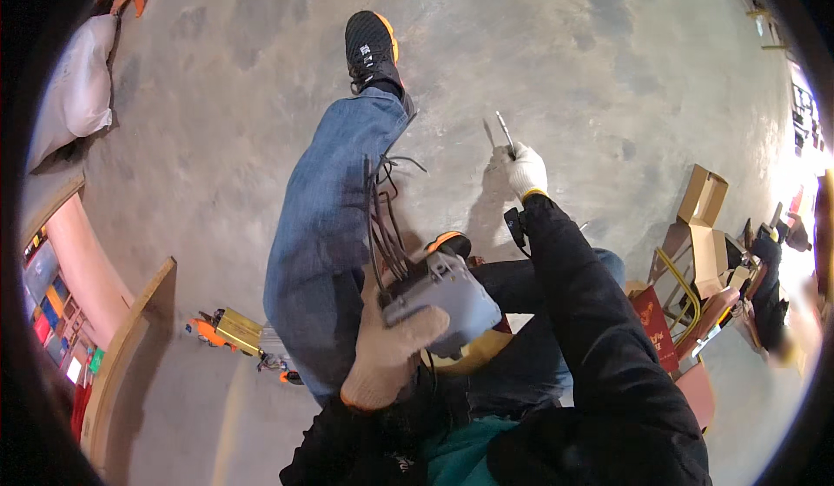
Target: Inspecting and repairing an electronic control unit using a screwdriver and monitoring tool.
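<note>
My left hand [395, 356], in a pale work glove, is closed on a grey box-shaped housing [460, 299] above my lap. Several black cables [387, 234] rise out of the housing's far left side, and their loose ends bend in different directions. Farther out to the right, my right hand [526, 171], in a white glove with a yellow cuff edge, grips a slim silver rod-like tool [504, 128]. The tool points up and away from me, well apart from the housing. Its handle is hidden in the glove, so its exact kind does not show.
Grey concrete floor [565, 69] spreads around my outstretched leg [313, 217]. An orange and yellow power tool [234, 331] lies at left, near a wooden board edge [130, 356]. Open cardboard boxes [705, 225] and clutter stand at right. A white sack [78, 86] sits far left.
</note>
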The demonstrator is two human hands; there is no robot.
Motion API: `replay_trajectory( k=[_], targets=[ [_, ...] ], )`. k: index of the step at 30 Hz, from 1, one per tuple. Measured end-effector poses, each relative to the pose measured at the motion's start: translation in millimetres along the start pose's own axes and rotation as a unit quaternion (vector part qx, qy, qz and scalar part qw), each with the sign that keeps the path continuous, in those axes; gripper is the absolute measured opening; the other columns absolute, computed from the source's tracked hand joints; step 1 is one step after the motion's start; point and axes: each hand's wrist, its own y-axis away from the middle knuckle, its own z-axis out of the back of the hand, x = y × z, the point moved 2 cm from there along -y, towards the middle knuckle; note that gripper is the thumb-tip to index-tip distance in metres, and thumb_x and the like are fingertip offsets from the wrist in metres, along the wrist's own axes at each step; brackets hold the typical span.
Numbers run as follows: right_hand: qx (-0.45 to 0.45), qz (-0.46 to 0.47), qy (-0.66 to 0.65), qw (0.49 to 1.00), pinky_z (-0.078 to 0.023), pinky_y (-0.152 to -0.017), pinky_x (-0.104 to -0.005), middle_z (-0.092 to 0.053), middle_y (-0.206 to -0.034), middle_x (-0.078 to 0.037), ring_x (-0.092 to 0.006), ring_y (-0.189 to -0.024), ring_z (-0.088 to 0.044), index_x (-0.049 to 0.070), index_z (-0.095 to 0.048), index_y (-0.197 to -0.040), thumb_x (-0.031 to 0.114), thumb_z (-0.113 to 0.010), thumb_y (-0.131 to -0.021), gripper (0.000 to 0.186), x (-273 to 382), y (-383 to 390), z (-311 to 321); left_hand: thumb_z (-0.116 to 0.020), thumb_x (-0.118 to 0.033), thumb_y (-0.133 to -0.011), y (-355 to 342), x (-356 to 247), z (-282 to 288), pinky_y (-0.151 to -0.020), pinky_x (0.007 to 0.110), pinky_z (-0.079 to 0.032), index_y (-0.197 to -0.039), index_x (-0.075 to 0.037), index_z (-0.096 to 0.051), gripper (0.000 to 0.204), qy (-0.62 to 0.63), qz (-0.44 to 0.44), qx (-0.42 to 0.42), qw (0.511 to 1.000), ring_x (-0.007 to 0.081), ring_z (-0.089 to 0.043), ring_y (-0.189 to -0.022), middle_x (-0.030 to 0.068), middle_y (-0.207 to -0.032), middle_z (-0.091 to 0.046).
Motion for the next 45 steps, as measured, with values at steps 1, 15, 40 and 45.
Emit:
replay_trajectory(
  k=[1,15,40,45],
  targets=[
    [0.001,0.026,0.046,0.999,-0.057,-0.085,-0.0468,-0.073,-0.095,-0.019,-0.0413,-0.094,-0.071,0.011,-0.075,-0.109,0.029,-0.070,-0.097,0.022,-6,-6,-3,-0.093,-0.019,-0.074,-4,3,0,-0.104,0.044,-0.059,-0.145,0.002,-0.054,0.084,0.003,0.009,0.019,1.000,0.0280,-0.073,-0.116,0.0192,-0.128,-0.072],
    [0.078,0.108,0.167,0.977,-0.056,-0.089,-0.0536,-0.068,-0.112,-0.018,-0.0417,-0.105,-0.069,0.014,-0.065,-0.117,0.024,-0.056,-0.104,0.019,-11,-18,-26,-0.096,-0.040,-0.072,-2,-14,-28,-0.107,0.050,-0.057,-0.145,0.004,-0.056,0.093,-0.046,0.083,-0.053,0.994,0.0334,-0.072,-0.120,0.0212,-0.135,-0.068],
    [0.228,0.094,-0.302,0.921,-0.051,-0.068,-0.0295,-0.065,-0.079,-0.002,-0.0102,-0.072,-0.062,0.000,-0.068,-0.097,0.024,-0.071,-0.096,0.025,191,192,235,-0.078,-0.011,-0.088,8,13,-23,-0.087,0.041,-0.063,-0.146,0.002,-0.053,0.064,-0.102,-0.128,0.053,0.985,0.0252,-0.073,-0.106,0.0141,-0.124,-0.071],
    [0.208,0.112,-0.273,0.933,-0.051,-0.065,-0.0320,-0.068,-0.076,-0.007,-0.0135,-0.069,-0.064,-0.002,-0.069,-0.094,0.027,-0.074,-0.092,0.029,189,259,240,-0.068,-0.007,-0.092,25,26,-25,-0.103,0.042,-0.057,-0.149,0.001,-0.050,0.060,-0.059,-0.118,0.109,0.985,0.0276,-0.069,-0.118,0.0168,-0.133,-0.066]
  ],
)
